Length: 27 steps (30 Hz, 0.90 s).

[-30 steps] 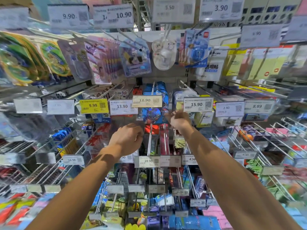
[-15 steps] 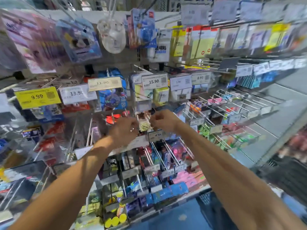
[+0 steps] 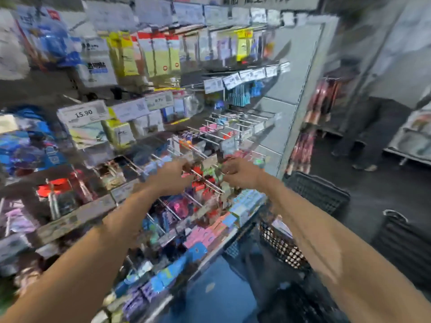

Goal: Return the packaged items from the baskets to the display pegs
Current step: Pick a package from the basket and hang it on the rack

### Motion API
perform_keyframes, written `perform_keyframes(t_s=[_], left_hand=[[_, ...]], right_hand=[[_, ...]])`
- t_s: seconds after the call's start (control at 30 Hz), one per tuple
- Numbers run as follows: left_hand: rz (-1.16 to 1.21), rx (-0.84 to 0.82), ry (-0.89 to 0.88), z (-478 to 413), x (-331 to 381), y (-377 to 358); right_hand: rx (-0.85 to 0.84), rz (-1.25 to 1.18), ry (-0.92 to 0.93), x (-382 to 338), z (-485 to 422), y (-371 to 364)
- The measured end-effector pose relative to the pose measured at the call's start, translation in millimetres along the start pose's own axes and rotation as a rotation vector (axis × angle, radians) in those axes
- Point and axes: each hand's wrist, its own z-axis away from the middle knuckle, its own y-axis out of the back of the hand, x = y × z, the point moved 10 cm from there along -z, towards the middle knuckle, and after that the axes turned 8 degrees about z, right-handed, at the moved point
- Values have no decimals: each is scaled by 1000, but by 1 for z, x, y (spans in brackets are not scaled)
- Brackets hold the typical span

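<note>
Both hands are held up at one peg row at mid-rack. The left hand (image 3: 172, 177) and right hand (image 3: 242, 173) are set either side of a peg (image 3: 213, 185), presumably so that a packet can be steadied and threaded on. The fingers are curled in each grip, but through the blur it cannot be told whether anything is pinched. Packets (image 3: 200, 186) are seen hanging between the hands. A basket (image 3: 317, 194) is stood on the floor at the right, judged within reach for the next item.
</note>
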Motion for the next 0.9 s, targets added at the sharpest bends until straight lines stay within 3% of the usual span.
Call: perform_keyframes(t_s=[0.2,0.47,0.67,0.9], left_hand=[[62,-140,-150,-21,144,-106],[46,-323,-225,-51,270,-246],[84,-469,-230,-85,303,-334],[230,-616,-70,-189,267,-435]], right_hand=[[87,-202,-305,152,90,61],[175,-317,-487,287,189,102],[194,-381,-622,371,206,92],[283,-478,-821,471,155,66]])
